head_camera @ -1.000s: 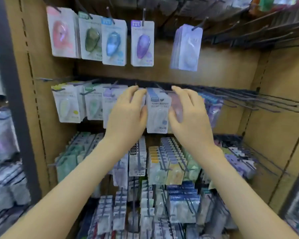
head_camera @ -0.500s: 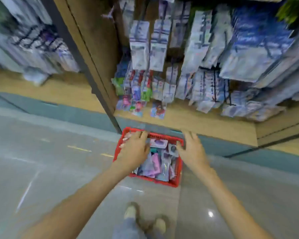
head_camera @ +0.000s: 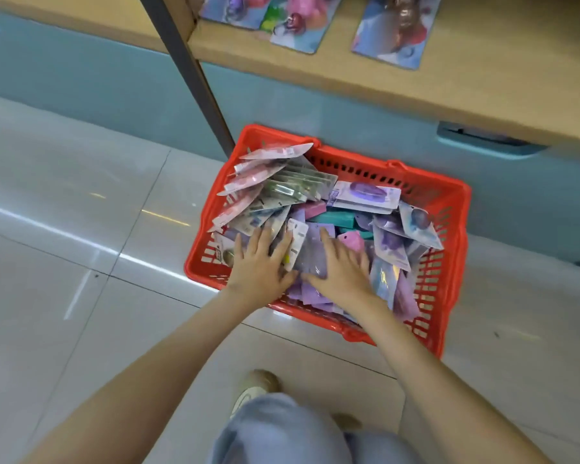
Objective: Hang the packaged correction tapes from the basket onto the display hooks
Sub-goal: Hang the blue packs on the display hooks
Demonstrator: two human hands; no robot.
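A red plastic basket [head_camera: 449, 202] stands on the floor, filled with several packaged correction tapes in purple, pink, green and blue. A purple tape pack [head_camera: 365, 195] lies flat on top at the back. Both my hands are inside the basket at its near left. My left hand [head_camera: 260, 262] lies flat with spread fingers on the packs. My right hand [head_camera: 344, 267] rests with straight fingers on a pale purple pack [head_camera: 310, 251]. The display hooks are out of view.
The basket sits against the teal base [head_camera: 282, 105] of a wooden shelf unit [head_camera: 416, 75]. A dark upright post [head_camera: 195, 75] stands left of it. Some carded items [head_camera: 292, 21] lie on the shelf above. Glossy floor tiles [head_camera: 81, 229] spread left; my shoe [head_camera: 255, 386] is below.
My view swung down from the hanging packs on the hooks to the floor. Both hands dropped from the display into the basket and now lie on the packs.
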